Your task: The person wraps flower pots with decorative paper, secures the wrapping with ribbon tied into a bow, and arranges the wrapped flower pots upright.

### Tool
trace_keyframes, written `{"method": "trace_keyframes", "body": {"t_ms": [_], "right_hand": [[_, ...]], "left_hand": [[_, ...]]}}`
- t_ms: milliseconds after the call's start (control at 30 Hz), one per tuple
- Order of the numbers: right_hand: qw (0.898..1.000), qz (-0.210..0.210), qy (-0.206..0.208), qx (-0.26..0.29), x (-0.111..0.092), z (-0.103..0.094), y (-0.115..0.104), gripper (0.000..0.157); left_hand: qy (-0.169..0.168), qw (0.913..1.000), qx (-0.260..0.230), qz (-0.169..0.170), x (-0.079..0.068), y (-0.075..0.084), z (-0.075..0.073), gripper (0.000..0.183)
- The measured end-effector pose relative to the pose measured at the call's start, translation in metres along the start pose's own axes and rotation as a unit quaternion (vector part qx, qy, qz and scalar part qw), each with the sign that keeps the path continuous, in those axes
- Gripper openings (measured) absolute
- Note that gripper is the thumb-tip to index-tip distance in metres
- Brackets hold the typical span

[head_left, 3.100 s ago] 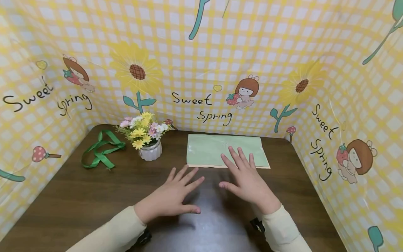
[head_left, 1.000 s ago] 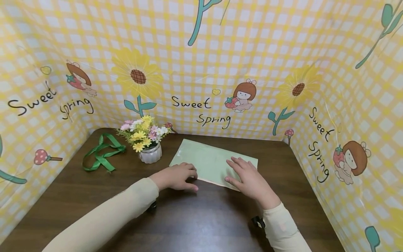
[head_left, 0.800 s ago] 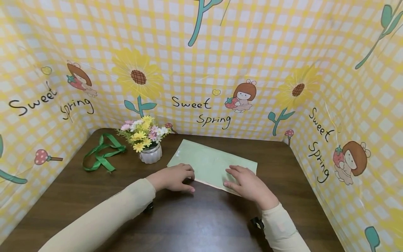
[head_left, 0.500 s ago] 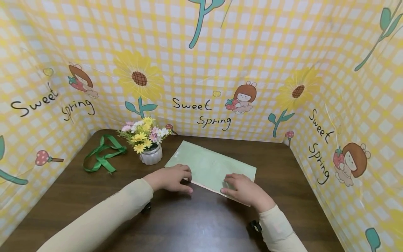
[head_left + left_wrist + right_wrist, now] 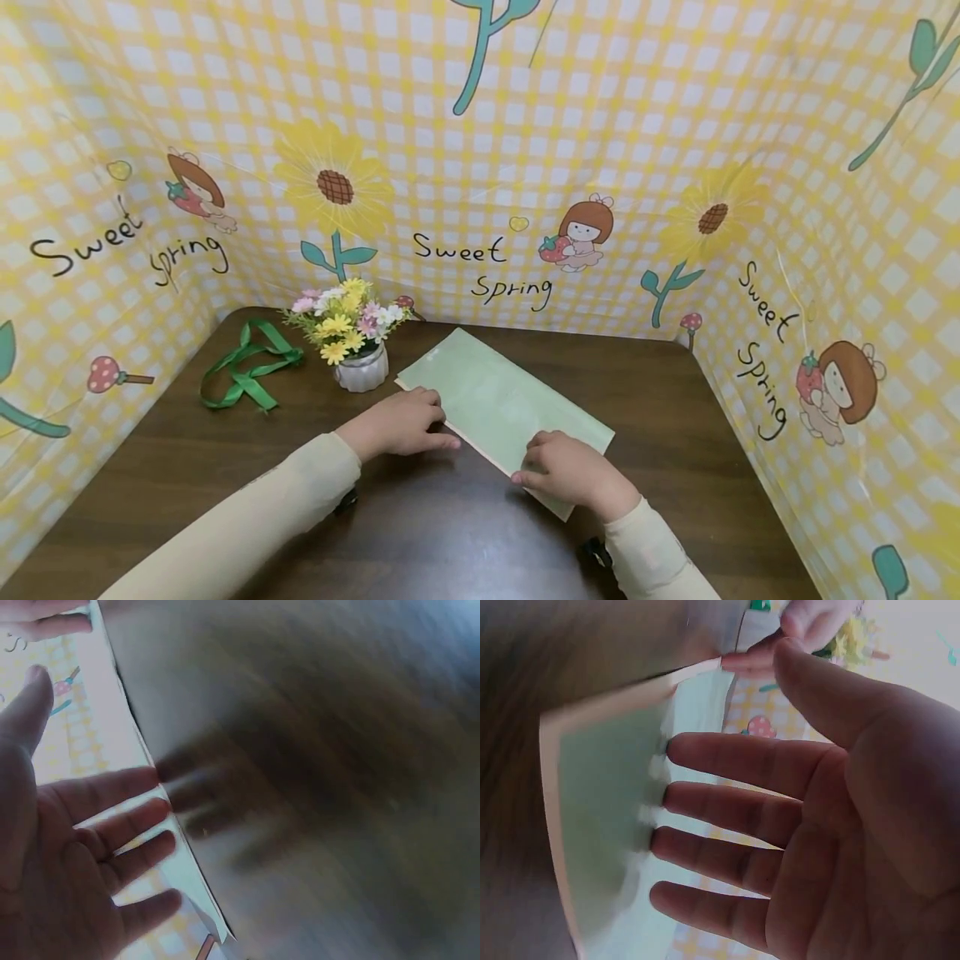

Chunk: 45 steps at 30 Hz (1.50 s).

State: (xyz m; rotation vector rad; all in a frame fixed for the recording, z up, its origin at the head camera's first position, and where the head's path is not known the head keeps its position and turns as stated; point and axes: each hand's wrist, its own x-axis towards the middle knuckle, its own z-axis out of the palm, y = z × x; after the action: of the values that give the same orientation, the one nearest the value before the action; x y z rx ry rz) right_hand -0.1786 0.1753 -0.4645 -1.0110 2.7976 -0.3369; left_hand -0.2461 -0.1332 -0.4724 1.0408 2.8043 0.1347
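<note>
A thin, flat, pale green booklet with a cream border along its near edge lies slanted on the table, its right end closer to me. The fingertips of my left hand touch its near left edge. My right hand rests its fingertips on the cover near the right end. Seen in the right wrist view, the four fingers of the right hand are fairly straight and press on the green surface. The left wrist view has the left hand with fingers extended to the booklet's edge. Neither thumb grips it.
A white ribbed pot of artificial flowers stands just left of the booklet. A loose green ribbon lies at the back left of the dark wooden table. Yellow checked cloth encloses the back and sides.
The booklet first lay straight at the back. Both hands have come down on it and turned it clockwise, its right end swinging toward me as the right hand drew back.
</note>
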Motion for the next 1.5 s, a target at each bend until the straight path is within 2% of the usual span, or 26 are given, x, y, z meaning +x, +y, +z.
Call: {"method": "trace_keyframes", "body": {"t_ms": [233,433,667,733,833,1000,1133,1300,1500], "right_hand": [[0.999,-0.042,-0.014,-0.004,-0.002,0.001,-0.017,0.035],[0.996,-0.082,0.0,-0.032,0.0,0.007,-0.023,0.037],[0.997,-0.061,-0.011,-0.034,0.003,0.01,-0.031,0.044],[0.998,-0.048,-0.017,-0.028,0.003,0.01,-0.034,0.045],[0.999,-0.031,-0.018,-0.025,0.002,0.01,-0.038,0.044],[1.0,-0.007,-0.013,-0.027,0.002,0.01,-0.042,0.044],[0.999,0.007,-0.023,-0.023,0.004,0.015,-0.045,0.052],[0.999,0.004,-0.017,-0.034,0.006,0.023,-0.052,0.057],[0.999,0.001,-0.007,-0.053,0.01,0.029,-0.059,0.057]], "left_hand": [[0.006,0.9987,-0.021,-0.046,0.003,0.005,-0.001,0.067],[-0.001,0.9976,-0.017,-0.068,0.01,0.003,0.003,0.074],[-0.018,0.9958,-0.033,-0.084,0.015,-0.005,0.01,0.084],[-0.022,0.9962,-0.033,-0.077,0.012,-0.002,0.01,0.083],[-0.021,0.998,-0.033,-0.049,0.003,0.01,0.008,0.072],[0.008,0.9993,-0.02,0.032,-0.019,0.04,0.007,0.045],[0.017,0.9969,-0.017,0.075,-0.035,0.06,0.007,0.039],[0.013,0.9972,-0.007,0.074,-0.047,0.072,0.011,0.038],[0.008,0.9995,-0.001,0.03,-0.054,0.07,0.013,0.046]]}}
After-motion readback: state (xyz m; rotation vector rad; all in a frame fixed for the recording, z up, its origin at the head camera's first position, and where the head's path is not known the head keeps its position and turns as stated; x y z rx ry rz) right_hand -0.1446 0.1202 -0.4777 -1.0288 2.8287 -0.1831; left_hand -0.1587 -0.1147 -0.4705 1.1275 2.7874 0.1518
